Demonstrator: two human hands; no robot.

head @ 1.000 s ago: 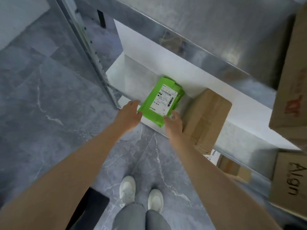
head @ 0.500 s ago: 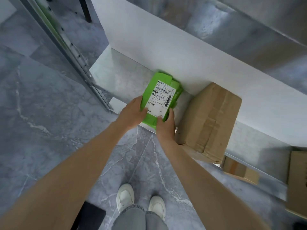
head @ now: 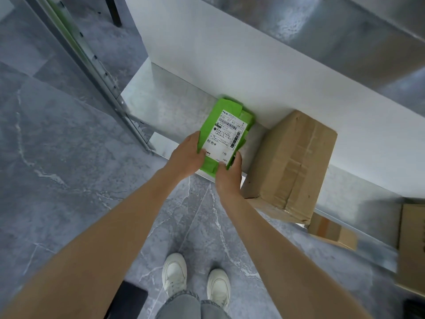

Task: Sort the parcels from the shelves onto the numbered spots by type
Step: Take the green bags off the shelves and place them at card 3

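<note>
You have one green parcel (head: 226,132) in front of you at twelve o'clock. It is a soft, crinkled plastic mailer, roughly rectangular, with one white printed label (head: 227,137) with barcodes stuck flat on its top face. It lies on the dull, brushed metal shelf (head: 161,104), and its near end juts over the shelf's front lip. Both your hands are on that near end. Your left hand (head: 187,156) clasps the edge at the parcel's nine o'clock, thumb laid over the label. Your right hand (head: 228,174) pinches the corner at its five o'clock, thumb on top. The fingers beneath cannot be seen. There are three cardboard boxes. One large taped brown box (head: 292,164) sits at the parcel's three o'clock on the same shelf, just beside your right hand. One small flat box (head: 331,231) sits on a lower level at four o'clock. One box (head: 411,245) is cut off by the right edge. A perforated steel upright (head: 96,63) slants away at ten o'clock. Your two white shoes (head: 195,279) stand at six o'clock on the grey, veined stone floor (head: 57,169).
</note>
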